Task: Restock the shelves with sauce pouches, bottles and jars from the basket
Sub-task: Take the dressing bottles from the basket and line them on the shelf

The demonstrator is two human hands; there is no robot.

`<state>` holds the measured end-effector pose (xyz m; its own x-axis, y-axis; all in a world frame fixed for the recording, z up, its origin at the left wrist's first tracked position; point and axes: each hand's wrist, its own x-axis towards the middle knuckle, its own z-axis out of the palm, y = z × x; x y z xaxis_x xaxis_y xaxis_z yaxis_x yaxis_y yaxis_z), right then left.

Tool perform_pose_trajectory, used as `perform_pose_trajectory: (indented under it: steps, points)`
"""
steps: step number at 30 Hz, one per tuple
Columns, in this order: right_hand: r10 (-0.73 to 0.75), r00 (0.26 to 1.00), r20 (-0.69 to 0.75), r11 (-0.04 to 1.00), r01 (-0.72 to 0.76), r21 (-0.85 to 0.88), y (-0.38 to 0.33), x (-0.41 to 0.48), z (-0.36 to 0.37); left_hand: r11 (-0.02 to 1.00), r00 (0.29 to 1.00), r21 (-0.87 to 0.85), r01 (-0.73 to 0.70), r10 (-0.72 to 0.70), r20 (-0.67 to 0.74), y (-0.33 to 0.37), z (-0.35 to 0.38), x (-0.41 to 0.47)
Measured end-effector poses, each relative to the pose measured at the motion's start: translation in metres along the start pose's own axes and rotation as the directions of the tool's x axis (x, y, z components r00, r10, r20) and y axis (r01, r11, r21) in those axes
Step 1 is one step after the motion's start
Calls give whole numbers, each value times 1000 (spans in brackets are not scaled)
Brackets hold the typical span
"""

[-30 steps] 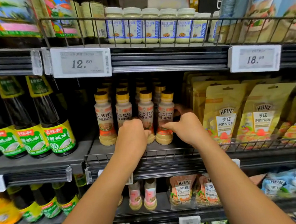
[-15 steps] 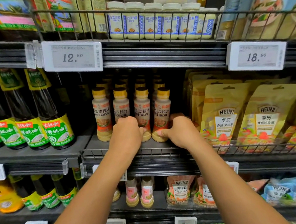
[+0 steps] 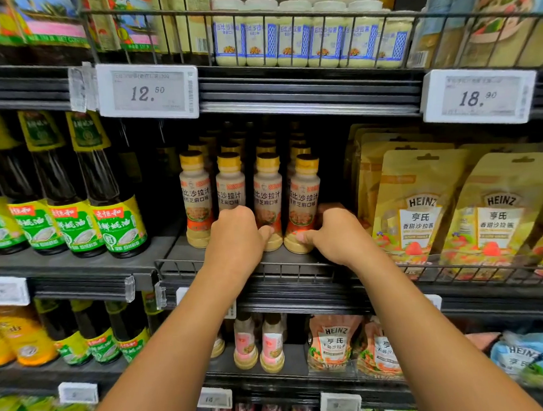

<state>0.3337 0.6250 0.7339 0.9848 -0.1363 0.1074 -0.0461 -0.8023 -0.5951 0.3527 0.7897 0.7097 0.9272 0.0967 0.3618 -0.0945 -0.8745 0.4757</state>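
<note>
Four beige plastic dressing bottles point(image 3: 196, 200) w/ yellow caps, front row on black wire-fronted shelf point(image 3: 178, 265). The left hand point(image 3: 234, 236) curls round 2nd bottle point(image 3: 231, 185) at base, thumb touching 3rd bottle point(image 3: 268, 193). The right hand point(image 3: 339, 236) pinches 4th bottle point(image 3: 304, 197) at base, beside yellow Heinz pouches point(image 3: 420, 209).

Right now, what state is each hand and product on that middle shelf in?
left hand: curled against the middle bottles' bases, grip unclear
right hand: pinching the rightmost bottle's base
dressing bottles: upright, capped
Heinz pouches: standing upright
dark sauce bottles: upright, capped
</note>
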Motion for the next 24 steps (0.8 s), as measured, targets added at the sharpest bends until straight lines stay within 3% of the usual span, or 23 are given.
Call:
perform_pose_trajectory:
  steps: [3,6,10,15,20,24]
  points:
    - [19,999,-30,999,-17,45,-3,-7,-1,999,999,-31,-28,27,-33,-4,-3,-5]
    - [39,985,-167,997,-28,67,-5,-21,-2,987,994,-121,-105,102,-28,-7,-8,-12]
    - [-28,929,-369,969,115,217,-6,-45,0,943,971,-233,-237,225,-75,-8,-19,-23]
    - [-13,887,-461,833,265,486,-6,-79,7,762,930,-553,-337,362,-67,-7,-29,-39]
    - [92,861,-500,798,237,554,10,-126,7,550,882,-802,-234,468,64,6,-16,-61]
    - [207,816,-540,816,161,556,36,-173,3,482,795,-867,-130,573,199,25,3,-88]
